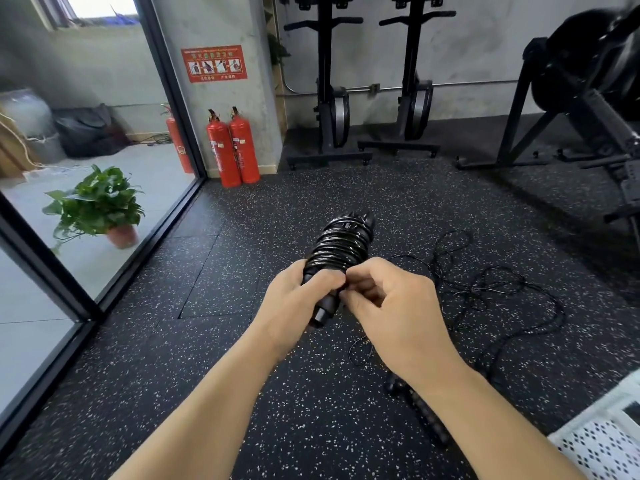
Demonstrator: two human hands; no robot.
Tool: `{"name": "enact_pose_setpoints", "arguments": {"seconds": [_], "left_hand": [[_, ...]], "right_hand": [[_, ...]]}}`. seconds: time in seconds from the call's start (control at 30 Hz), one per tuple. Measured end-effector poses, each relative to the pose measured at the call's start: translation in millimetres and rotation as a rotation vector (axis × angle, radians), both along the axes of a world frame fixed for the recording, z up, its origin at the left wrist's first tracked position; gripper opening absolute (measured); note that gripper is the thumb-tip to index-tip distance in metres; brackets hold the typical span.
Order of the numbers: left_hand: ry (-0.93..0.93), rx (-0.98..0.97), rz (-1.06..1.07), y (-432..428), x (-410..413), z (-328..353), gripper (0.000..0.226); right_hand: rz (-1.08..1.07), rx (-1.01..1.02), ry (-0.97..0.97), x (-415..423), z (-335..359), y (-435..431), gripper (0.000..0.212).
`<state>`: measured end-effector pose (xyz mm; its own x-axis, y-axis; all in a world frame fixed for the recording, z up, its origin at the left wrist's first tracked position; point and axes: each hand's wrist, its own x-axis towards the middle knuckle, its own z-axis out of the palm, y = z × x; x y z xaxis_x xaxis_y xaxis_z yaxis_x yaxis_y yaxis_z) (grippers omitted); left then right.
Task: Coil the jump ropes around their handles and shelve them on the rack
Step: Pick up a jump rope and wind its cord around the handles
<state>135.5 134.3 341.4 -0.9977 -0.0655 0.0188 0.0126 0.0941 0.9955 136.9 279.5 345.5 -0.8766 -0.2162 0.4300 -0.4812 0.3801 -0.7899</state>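
A black jump rope (341, 249) is wound in tight coils around its paired black handles and held in front of me above the floor. My left hand (298, 306) grips the lower part of the handles. My right hand (391, 303) pinches the rope at the lowest coils, its fingertips against the handles. A second black jump rope (485, 289) lies loose and tangled on the speckled floor to the right. Its ribbed handles (420, 408) lie on the floor below my right forearm. No rack for the ropes is in view.
Two red fire extinguishers (232, 148) stand against the concrete pillar. A potted plant (98, 206) sits behind the glass wall on the left. Black exercise machines (330, 98) line the back wall and the right side (588, 98). A white mesh fabric (602, 441) fills the bottom right corner.
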Motion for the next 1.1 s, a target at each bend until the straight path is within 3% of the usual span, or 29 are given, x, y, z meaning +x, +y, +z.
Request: {"name": "enact_pose_setpoints", "arguments": {"seconds": [0.2, 0.47, 0.7, 1.1], "left_hand": [[0.021, 0.041, 0.073, 5, -3, -1, 0.022], [0.021, 0.000, 0.090, 4, -6, -4, 0.041], [0.045, -0.032, 0.085, 5, -2, -2, 0.025], [0.019, -0.005, 0.106, 4, 1, 2, 0.017]], "right_hand": [[-0.125, -0.057, 0.013, -2, 3, 3, 0.023], [-0.144, -0.060, 0.016, -3, 0, 0, 0.025], [-0.124, -0.063, -0.056, -3, -2, -1, 0.023], [-0.101, -0.110, -0.107, -1, -5, -6, 0.018]]}}
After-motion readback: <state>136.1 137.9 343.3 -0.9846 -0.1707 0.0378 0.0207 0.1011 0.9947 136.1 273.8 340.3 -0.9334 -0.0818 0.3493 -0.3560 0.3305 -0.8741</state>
